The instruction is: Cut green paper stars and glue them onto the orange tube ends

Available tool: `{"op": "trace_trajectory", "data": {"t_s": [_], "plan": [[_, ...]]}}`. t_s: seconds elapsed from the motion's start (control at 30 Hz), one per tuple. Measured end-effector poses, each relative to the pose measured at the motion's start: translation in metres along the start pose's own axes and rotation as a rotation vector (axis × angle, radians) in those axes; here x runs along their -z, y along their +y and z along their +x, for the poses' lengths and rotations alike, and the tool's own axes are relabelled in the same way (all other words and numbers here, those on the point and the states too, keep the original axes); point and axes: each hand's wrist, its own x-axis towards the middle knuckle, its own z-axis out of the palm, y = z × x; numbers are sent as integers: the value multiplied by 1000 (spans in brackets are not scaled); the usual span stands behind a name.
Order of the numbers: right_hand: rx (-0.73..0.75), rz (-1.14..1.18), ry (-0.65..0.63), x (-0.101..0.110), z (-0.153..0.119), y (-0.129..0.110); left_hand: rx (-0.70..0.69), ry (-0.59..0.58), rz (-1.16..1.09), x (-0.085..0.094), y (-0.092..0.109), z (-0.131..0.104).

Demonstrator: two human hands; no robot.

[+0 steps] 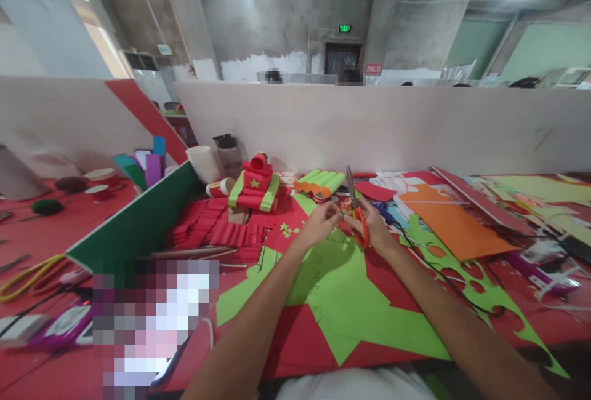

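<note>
My right hand [373,223] grips a pair of scissors [361,224] with orange-red handles, its blades pointing up and away from me. Close beside it, my left hand [324,221] has its fingertips pinched together. Whatever lies between them is too small to make out. Under both hands spreads a large green paper star [355,295] on red sheets. Small yellow-green stars [286,229] are scattered just left of my left hand. Beyond the hands sits a row of green paper rolls [318,182] with orange ends.
A red and green paper model [255,184] stands left of the rolls, behind folded red strips [217,228]. A green board [138,228] divides the table at left. Orange sheet [455,218] and cut green scraps [484,292] lie right. A white partition [369,126] closes the back.
</note>
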Motion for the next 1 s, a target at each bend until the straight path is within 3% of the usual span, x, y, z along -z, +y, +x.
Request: {"op": "trace_trajectory", "data": {"t_s": [0.73,1.0], "plan": [[1,-1,14,-1,-3,-8,5,-6,-14,1,-2,2],[-101,7,-103,-2,-5,-6,21,175,-137,5,-5,5]]}}
